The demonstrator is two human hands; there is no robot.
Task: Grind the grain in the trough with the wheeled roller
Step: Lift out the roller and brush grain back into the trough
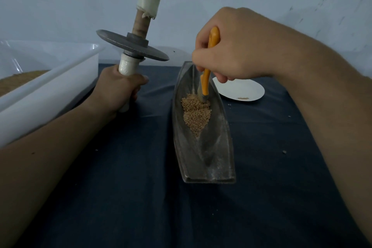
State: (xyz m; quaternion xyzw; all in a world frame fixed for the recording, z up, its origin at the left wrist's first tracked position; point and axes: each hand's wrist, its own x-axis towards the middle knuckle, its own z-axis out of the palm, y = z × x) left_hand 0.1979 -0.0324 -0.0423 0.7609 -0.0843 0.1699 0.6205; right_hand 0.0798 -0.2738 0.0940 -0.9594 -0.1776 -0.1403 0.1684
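Observation:
A grey boat-shaped metal trough (219, 159) lies lengthwise on the dark blue cloth. A small heap of tan grain (195, 116) sits in its far half. My right hand (231, 46) grips an orange-handled brush (207, 80), whose bristles touch the far edge of the grain. Left of the trough, my left hand (118, 90) grips the lower white-wrapped handle of the wheeled roller. The roller stands nearly upright above the table, its dark metal wheel (132, 45) tilted in the air, clear of the trough.
A large white plastic tub (50, 86) holding more tan grain stands at the left edge. A white paper plate (245, 90) with a few crumbs lies behind the trough on the right. Stray grains dot the blue cloth (130, 187). A pale wall rises close behind.

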